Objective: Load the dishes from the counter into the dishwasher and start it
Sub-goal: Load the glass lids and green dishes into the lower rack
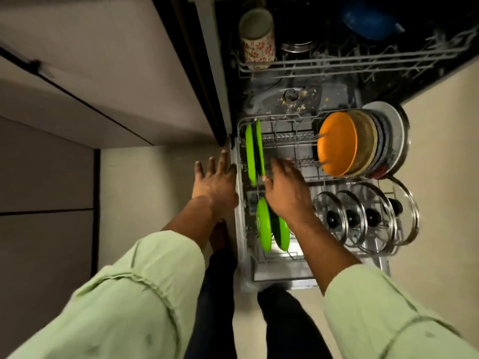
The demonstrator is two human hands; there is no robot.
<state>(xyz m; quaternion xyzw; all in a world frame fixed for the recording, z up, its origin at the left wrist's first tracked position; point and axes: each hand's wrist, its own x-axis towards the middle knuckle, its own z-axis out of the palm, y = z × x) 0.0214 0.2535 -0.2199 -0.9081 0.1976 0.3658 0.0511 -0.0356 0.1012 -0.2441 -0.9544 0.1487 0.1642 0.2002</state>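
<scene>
The dishwasher's lower rack [241,193] is pulled out over the floor. Two green plates [254,151] stand on edge at its far left, and two more green plates [272,226] stand nearer to me. My right hand [285,187] hovers over the rack between these pairs, fingers spread, its thumb close to the far plates' lower edge. My left hand [216,180] is held flat with straight fingers just left of the rack's side, holding nothing. An orange bowl [337,143] leans against a stack of plates [386,136] at the right. Several glass lids [363,216] stand in the rack's right part.
The upper rack [337,63] holds a floral mug [258,40], a steel vessel [296,46] and a blue bowl [368,19]. Food crumbs lie on the dishwasher floor [298,99]. Cabinet fronts [77,86] run along the left. My legs [223,281] stand by the rack's near end.
</scene>
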